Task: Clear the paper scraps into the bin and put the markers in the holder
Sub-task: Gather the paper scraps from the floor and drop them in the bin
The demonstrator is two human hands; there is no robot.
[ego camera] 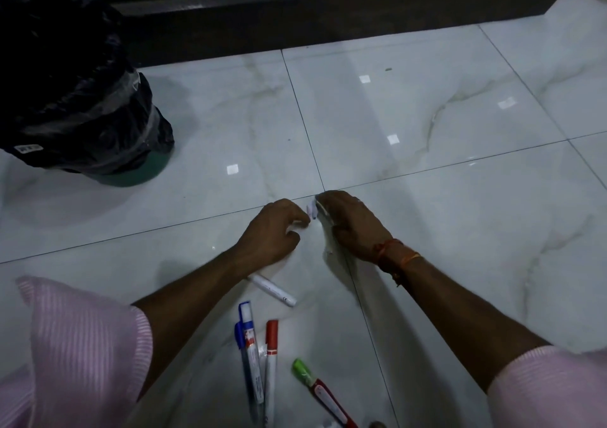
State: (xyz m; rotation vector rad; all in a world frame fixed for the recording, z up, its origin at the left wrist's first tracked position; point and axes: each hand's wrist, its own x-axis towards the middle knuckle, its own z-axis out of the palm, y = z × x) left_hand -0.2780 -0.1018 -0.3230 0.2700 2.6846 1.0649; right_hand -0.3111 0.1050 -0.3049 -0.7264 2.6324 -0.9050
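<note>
Both hands rest on the marble floor, fingertips close together. My right hand curls over white paper scraps that poke out past its fingertips. My left hand pinches a small white scrap at its fingertips. Behind my left wrist lies a white marker. Nearer me lie a blue-capped marker, a red-capped marker and a green-capped marker with a red body. The bin, lined with a black bag, stands at the far left. No holder is in view.
A dark wooden furniture base runs along the back of the floor. Pink striped sleeves cover my upper arms. A thread band sits on my right wrist. Another small object shows at the bottom edge.
</note>
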